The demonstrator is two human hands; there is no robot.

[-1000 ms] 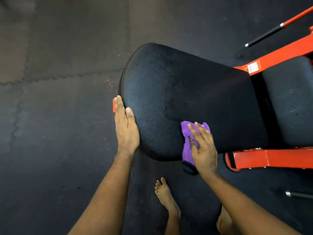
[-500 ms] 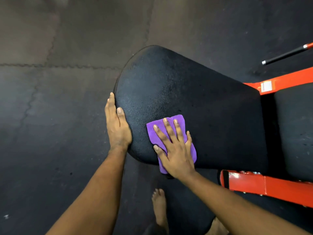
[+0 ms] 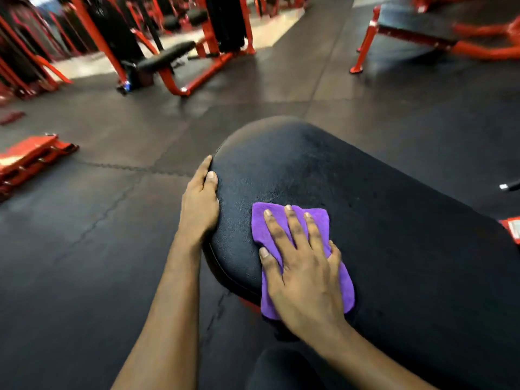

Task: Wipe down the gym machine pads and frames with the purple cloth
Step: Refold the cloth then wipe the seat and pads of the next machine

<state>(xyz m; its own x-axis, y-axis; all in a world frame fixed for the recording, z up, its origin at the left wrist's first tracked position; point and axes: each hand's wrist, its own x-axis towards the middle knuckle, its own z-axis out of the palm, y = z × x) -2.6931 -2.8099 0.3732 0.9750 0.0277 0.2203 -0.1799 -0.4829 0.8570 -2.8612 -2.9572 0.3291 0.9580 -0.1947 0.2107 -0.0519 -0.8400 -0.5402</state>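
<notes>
A: Entry, near field. What sits at 6 o'clock?
B: A dark rounded shape (image 3: 281,367), possibly the person's knee; too dim to confirm.

A: Right hand?
B: The right hand (image 3: 305,266) lies flat with its fingers spread wide and straight, palm down on the purple cloth (image 3: 319,219). Nothing is pinched.

A: Cloth location?
B: It is on top of the black pad (image 3: 380,220), toward the pad's 7 o'clock end. Its lower corner drapes over the near edge.

A: Left hand?
B: The left hand (image 3: 200,205) is at the pad's 9 o'clock rim. Its fingers are extended along the side and its thumb rests on the top edge. It is braced against the pad, not closed around it.

A: Beyond the pad?
B: Dark interlocking floor mats (image 3: 84,249) cover the floor. A red frame piece (image 3: 28,156) lies low at 9 o'clock. A red tag (image 3: 513,226) shows at 3 o'clock, at the picture's edge.

A: Far field?
B: A black bench on red tubing (image 3: 166,56) stands at 11 o'clock. A dark platform on red legs (image 3: 416,22) stands at 1 o'clock. Both are blurred.
</notes>
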